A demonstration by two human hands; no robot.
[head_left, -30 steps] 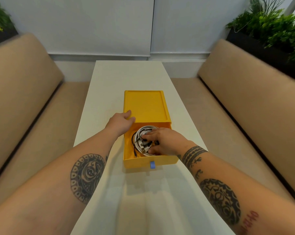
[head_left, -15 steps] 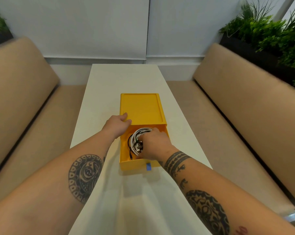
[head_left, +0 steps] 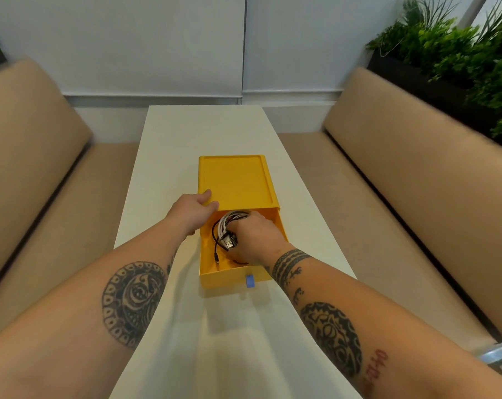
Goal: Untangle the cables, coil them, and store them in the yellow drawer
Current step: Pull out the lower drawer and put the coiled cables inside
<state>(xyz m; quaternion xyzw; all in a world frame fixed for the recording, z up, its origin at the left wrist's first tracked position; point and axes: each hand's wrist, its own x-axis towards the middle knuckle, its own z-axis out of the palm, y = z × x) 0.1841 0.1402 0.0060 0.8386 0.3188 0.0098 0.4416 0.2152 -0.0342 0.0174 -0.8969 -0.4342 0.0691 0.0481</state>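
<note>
pale wall panels [head_left: 157, 38] close off the far end of the room. two beige padded benches, the left bench [head_left: 28, 145] and the right bench [head_left: 402, 145], flank a long white table [head_left: 186, 145] that runs away from the viewer. green plants [head_left: 460, 53] in a dark planter stand behind the right bench's backrest. on the table sits a yellow case [head_left: 235, 180] with a recessed top. its yellow drawer [head_left: 215, 276] is pulled out toward the viewer, with a small blue tab [head_left: 250, 281] on the front wall. left hand [head_left: 192, 211]: at the near left corner of the case, thumb laid on the top face, a finger curled over the front edge above the drawer opening — gripping that corner. right hand [head_left: 255, 234]: down inside the drawer, back of the hand up, fingers curled round a cable bundle [head_left: 225, 223] of white loops; the fingertips are hidden under the hand. the bundle lies in the far half of the drawer, close to the mouth of the case. a silver usb plug [head_left: 229, 243] sticks out of the bundle on the hand's left side. a black cable [head_left: 214, 240] loops round the left of the white coil, and its loose end trails over the drawer floor toward the front wall, apart from it. both forearms are bare and tattooed. a metallic object [head_left: 497, 355] shows at the lower right edge — too little in view to identify.
</note>
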